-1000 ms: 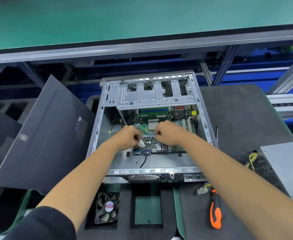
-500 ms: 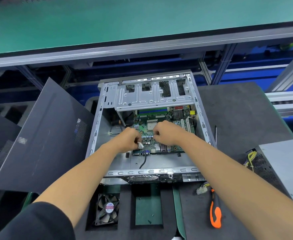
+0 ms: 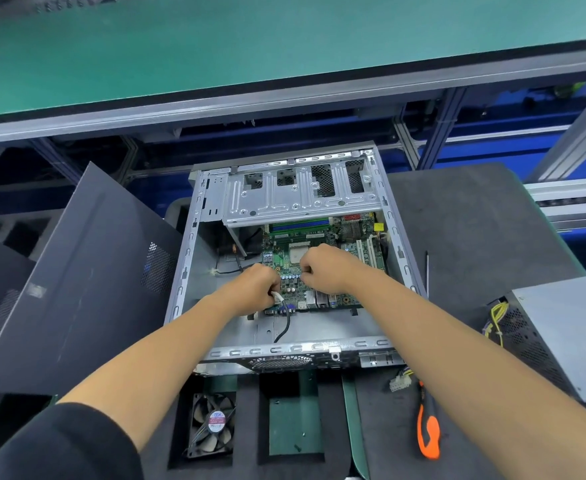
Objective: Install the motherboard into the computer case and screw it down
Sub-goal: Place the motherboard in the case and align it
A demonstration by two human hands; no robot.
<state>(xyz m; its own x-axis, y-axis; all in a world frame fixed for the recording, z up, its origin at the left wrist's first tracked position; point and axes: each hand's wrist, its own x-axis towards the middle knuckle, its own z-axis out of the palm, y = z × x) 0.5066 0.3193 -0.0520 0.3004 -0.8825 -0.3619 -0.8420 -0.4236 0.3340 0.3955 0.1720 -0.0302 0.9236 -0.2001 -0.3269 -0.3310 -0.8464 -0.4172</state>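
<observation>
Sitting position: the motherboard (image 3: 322,258) lies flat inside the computer case (image 3: 284,265), toward its right side, far edge tucked under the drive cage (image 3: 302,199).
Left hand: the left hand (image 3: 255,289) is curled at the board's left edge; its fingers pinch a white connector (image 3: 278,297) on a black cable (image 3: 284,323) that trails to the case's near wall.
Right hand: the right hand (image 3: 322,268) is fisted over the middle of the board, fingers curled; what they hold, if anything, cannot be told.
Screws: none can be made out; whether any are fitted cannot be told.
Screwdriver: an orange-handled screwdriver (image 3: 428,431) lies untouched on the desk (image 3: 457,237), near the case's front right corner.
Surroundings: side panel (image 3: 76,289) propped to the left; fan (image 3: 211,424) in a foam recess in front; power supply (image 3: 554,334) on the right.
Progress, as judged: board placed or nearly seated; cable being handled; screwing down not yet begun.
</observation>
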